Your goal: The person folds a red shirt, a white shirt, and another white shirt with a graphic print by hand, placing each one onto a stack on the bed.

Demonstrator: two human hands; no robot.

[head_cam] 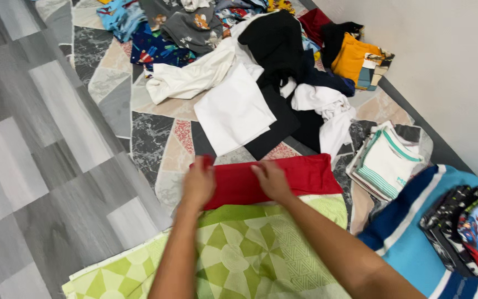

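Item 1, grey plank floor (pixel 23 155), at 9 o'clock: bare boards beside the patterned mat (pixel 156 138). I keep the cloth off them.

Item 2, my left hand (pixel 198 184), just left of centre: laid flat, fingers together, pressing the left end of the red garment (pixel 300 176). It blurs a little, so I cannot tell whether the fingertips pinch the edge. I judge it best used as an anchor while the other hand smooths.

Item 3, red garment, centre: a folded band lying across the far edge of the green patterned cloth (pixel 250 249), which runs to 6 o'clock. Edges should be squared before the next fold.

Item 4, my right hand (pixel 271 180), centre: palm down, fingers close, flat on the red cloth. Smoothing outward toward 3 o'clock would press creases out.

Item 5, white folded cloth (pixel 233 111), at 12 o'clock, with the loose clothes heap (pixel 272 50) beyond.

Item 6, folded white-and-green striped stack (pixel 388 160), at 3 o'clock.

Item 7, blue striped towel (pixel 416 232), at 4 o'clock, bearing printed garments (pixel 471 232).
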